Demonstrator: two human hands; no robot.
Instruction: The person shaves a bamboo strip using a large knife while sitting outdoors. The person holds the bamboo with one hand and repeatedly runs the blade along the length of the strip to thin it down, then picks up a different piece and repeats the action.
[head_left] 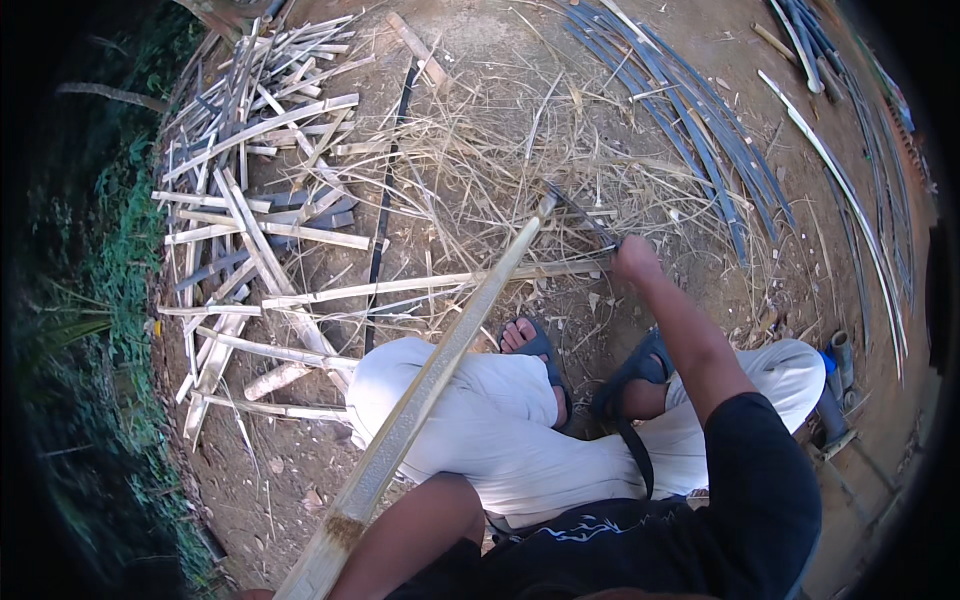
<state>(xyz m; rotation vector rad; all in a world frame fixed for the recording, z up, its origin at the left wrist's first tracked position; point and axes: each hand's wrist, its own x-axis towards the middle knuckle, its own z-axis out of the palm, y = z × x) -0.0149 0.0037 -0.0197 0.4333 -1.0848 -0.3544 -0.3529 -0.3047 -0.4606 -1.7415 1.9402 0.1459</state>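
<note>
A long split bamboo strip point(425, 395) slants from the lower left edge up to the middle, its pale inner face and a brown node showing. My left forearm runs along its near end. Of my left hand point(255, 594) only a bit shows at the lower edge, on the strip's other side; it appears closed round the strip, with most of the fingers out of frame. My right hand point(637, 260) is closed round the handle of a knife point(585, 218). The dark blade reaches up and left to the strip's far tip, seemingly against it.
Bamboo shavings point(480, 170) litter the dirt. Cut bamboo slats point(265, 235) lie piled at left, one slat point(430, 287) crossing before my sandalled feet. Long dark strips point(680, 110) lie at the far right. Bamboo tubes point(842, 360) stand beside my right knee. Green plants point(130, 400) border the left.
</note>
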